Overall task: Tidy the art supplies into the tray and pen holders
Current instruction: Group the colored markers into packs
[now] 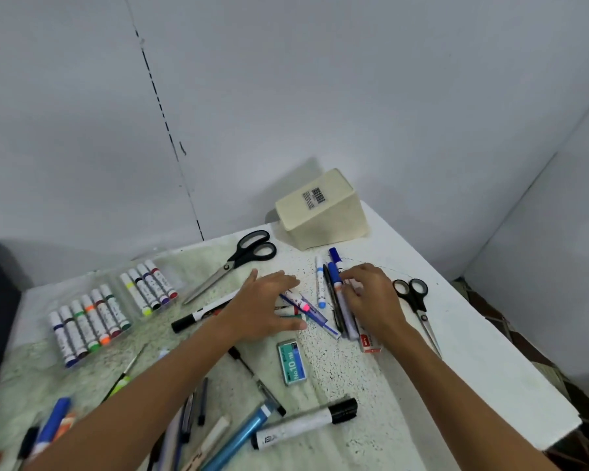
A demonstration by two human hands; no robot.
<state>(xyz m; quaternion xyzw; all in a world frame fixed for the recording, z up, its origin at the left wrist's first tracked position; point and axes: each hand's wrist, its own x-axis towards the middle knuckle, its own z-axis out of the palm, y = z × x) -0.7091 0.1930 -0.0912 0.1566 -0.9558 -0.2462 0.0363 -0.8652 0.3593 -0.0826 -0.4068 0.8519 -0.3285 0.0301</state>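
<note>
Two hands work over the middle of the bench (456,334), gathering a loose cluster of pens. The left hand (266,300) lies flat with fingers spread wide, pressing down on a pink-tipped marker (300,300) and the pens beside it. The right hand (371,297) has its fingers curled around the blue marker (335,270), which lies alongside a black pen (332,300) and a light-blue marker (320,283).

To do this step well, I would sweep the scattered pens into one parallel bundle, tips aligned, before lifting, so none roll off toward the near edge. The cream holder (320,212) at the far side lies tipped with its barcoded base showing; it probably needs setting upright first.

Most supplies are slim, capped plastic barrels, smooth and likely to slip. Paint sticks (89,321) sit in rows in a clear tray on the left. Large scissors (238,260) lie far of the hands, small scissors (415,300) just right of the right hand, a staple box (292,362) near them.
</note>
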